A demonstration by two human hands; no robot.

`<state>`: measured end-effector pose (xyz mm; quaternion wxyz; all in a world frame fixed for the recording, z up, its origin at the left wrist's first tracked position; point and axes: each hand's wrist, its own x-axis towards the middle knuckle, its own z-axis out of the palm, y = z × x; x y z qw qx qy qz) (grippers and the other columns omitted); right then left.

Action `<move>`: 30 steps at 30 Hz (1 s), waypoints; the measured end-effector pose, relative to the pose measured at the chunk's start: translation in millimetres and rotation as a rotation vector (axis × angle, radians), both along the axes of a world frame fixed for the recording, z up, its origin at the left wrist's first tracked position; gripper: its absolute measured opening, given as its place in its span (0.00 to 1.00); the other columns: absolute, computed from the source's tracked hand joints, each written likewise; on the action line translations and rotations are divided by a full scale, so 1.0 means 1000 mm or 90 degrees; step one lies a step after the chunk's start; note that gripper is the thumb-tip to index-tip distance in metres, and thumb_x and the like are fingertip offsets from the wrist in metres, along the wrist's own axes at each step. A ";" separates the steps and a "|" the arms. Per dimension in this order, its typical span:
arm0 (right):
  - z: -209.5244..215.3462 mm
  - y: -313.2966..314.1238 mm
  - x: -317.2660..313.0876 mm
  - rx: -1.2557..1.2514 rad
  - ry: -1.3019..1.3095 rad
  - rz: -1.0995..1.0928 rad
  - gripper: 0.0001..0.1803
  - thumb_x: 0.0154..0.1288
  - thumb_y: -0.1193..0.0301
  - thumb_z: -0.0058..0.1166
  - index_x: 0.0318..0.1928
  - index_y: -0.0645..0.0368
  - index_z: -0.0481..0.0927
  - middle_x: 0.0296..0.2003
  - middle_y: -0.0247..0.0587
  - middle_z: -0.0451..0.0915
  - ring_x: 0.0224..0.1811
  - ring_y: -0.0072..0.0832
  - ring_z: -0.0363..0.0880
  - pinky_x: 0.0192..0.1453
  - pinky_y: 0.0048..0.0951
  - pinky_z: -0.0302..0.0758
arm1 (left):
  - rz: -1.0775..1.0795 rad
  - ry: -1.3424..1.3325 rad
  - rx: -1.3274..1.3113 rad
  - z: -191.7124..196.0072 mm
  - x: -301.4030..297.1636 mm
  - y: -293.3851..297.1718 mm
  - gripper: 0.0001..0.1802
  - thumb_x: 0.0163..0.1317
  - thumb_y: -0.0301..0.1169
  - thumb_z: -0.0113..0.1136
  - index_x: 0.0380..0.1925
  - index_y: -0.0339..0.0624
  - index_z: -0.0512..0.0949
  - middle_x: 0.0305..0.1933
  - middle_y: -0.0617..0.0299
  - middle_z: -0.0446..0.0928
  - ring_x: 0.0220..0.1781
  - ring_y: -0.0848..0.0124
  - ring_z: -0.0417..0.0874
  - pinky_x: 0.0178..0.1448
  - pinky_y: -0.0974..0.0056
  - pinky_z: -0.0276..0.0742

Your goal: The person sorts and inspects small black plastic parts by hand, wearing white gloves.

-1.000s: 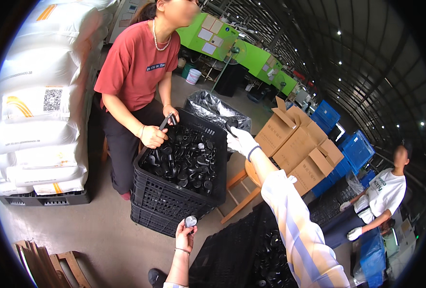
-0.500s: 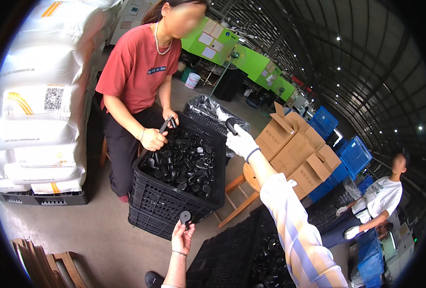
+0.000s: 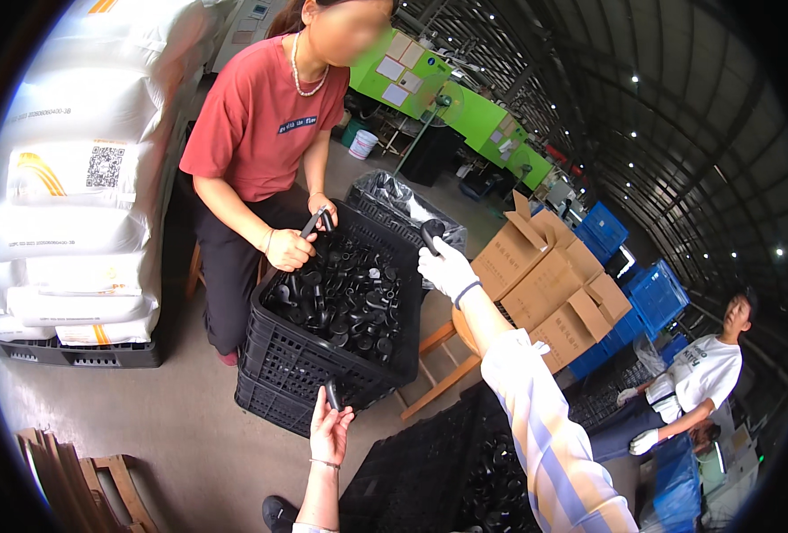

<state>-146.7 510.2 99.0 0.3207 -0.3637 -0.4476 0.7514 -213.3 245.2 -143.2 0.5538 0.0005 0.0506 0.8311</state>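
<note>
My bare left hand pinches a small black plastic part at the near side of a black crate, its narrow side showing. My white-gloved right hand holds up a similar black plastic part with a rounded end beyond the crate's right edge. Many such parts fill the black crate between me and a co-worker in a red shirt. The co-worker's hands hold another black part and a dark, flat tool above the pile.
White sacks are stacked on a black pallet at left. To the right stand a wooden stool, cardboard boxes and blue bins. More black crates lie low in front. Another person is at far right.
My left hand has turned its part from its round face to its side. My right hand has turned its part so the rounded end shows. The view has shifted slightly.
</note>
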 end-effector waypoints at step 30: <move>-0.103 -0.171 0.008 0.070 -0.117 0.206 0.14 0.53 0.74 0.38 0.42 0.63 0.66 0.27 0.39 0.71 0.24 0.23 0.70 0.30 0.23 0.68 | -0.005 -0.252 0.219 0.007 -0.019 -0.005 0.19 0.54 0.27 0.49 0.46 0.32 0.63 0.42 0.49 0.70 0.40 0.64 0.74 0.46 0.67 0.73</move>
